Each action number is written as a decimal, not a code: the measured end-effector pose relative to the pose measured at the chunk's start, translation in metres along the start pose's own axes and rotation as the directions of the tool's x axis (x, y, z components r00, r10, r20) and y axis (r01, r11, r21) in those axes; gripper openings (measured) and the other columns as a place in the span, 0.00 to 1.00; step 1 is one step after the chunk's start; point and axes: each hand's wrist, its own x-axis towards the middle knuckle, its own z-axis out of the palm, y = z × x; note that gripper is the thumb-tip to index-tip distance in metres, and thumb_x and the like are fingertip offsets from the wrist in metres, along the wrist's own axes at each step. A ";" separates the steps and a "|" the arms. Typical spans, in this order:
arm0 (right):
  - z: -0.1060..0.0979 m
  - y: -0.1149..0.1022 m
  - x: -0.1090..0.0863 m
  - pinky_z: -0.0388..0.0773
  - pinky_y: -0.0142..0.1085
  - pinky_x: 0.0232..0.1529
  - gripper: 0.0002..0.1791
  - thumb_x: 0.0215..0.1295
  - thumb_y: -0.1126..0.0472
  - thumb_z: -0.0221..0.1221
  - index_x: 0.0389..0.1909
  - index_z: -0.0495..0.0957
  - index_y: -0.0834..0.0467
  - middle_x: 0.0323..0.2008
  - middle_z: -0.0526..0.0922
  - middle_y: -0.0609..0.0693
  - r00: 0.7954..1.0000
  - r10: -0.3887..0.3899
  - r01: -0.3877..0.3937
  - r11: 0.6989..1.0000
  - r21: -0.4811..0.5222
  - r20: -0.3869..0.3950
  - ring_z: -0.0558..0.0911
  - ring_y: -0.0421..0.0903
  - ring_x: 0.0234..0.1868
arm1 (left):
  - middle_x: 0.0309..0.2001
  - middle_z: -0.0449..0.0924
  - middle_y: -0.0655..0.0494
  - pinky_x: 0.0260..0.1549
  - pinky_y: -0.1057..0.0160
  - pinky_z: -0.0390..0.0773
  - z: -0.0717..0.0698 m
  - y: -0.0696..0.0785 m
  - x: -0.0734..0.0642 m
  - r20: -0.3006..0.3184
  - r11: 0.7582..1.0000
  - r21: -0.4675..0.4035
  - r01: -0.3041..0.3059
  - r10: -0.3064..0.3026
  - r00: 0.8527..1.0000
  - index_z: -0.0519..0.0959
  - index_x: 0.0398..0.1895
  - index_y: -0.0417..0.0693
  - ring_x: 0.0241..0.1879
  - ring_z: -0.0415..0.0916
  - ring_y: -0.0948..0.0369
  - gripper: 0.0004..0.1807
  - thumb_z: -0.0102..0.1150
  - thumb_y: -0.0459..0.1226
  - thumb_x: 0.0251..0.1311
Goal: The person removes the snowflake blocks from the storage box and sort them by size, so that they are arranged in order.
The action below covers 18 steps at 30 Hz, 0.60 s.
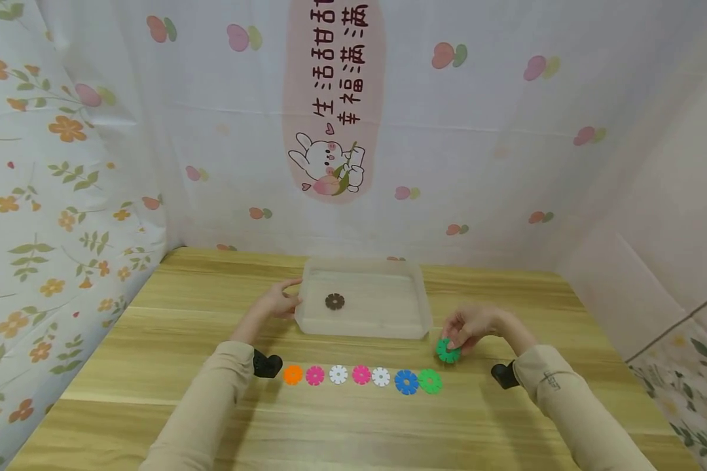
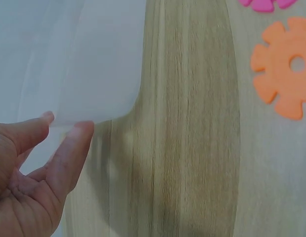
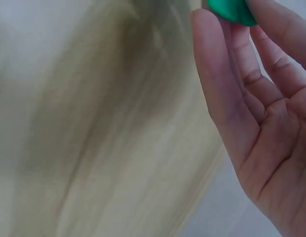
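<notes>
A translucent plastic box (image 1: 362, 330) stands on the table, with a dark brown notched disc (image 1: 334, 301) inside. My left hand (image 1: 278, 303) is at the box's left side. In the left wrist view its thumb and a finger hold the box's edge (image 2: 106, 106) near a corner. To the right of the box, my right hand (image 1: 470, 326) pinches a green notched plastic disc (image 1: 447, 351) between thumb and fingers. Only part of this green disc (image 3: 232, 11) shows at the top of the right wrist view.
In front of the box lies a row of notched discs: orange (image 1: 292, 375), pink (image 1: 315, 375), white (image 1: 338, 374), another pink (image 1: 361, 375), another white (image 1: 380, 377), blue (image 1: 406, 382) and light green (image 1: 430, 381). Patterned cloth (image 1: 230, 150) hangs behind the wooden table (image 1: 353, 432).
</notes>
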 end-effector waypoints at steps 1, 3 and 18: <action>0.002 0.001 0.000 0.82 0.34 0.32 0.09 0.54 0.69 0.62 0.37 0.76 0.66 0.21 0.76 0.45 1.000 0.014 -0.014 1.000 0.000 0.006 0.77 0.37 0.22 | 0.56 0.68 0.30 0.33 0.64 0.82 -0.001 0.000 0.000 0.000 1.000 0.001 -0.001 0.001 1.000 0.52 0.70 0.47 0.40 0.79 0.53 0.30 0.45 0.31 0.66; 0.005 0.005 0.000 0.82 0.33 0.31 0.09 0.53 0.70 0.62 0.36 0.77 0.65 0.22 0.78 0.45 0.999 0.031 -0.031 1.000 -0.006 0.018 0.78 0.37 0.22 | 0.56 0.68 0.31 0.32 0.65 0.81 -0.002 -0.001 0.001 0.000 1.000 0.001 0.005 -0.005 1.000 0.52 0.70 0.48 0.39 0.78 0.55 0.30 0.46 0.32 0.66; 0.032 0.008 -0.003 0.77 0.28 0.22 0.03 0.49 0.71 0.64 0.25 0.80 0.62 0.19 0.81 0.47 0.995 0.094 -0.099 0.972 -0.212 -0.033 0.75 0.36 0.16 | 0.54 0.69 0.31 0.31 0.65 0.82 -0.001 0.000 0.000 -0.004 1.000 -0.011 0.011 -0.011 1.000 0.52 0.70 0.48 0.34 0.77 0.59 0.30 0.45 0.32 0.66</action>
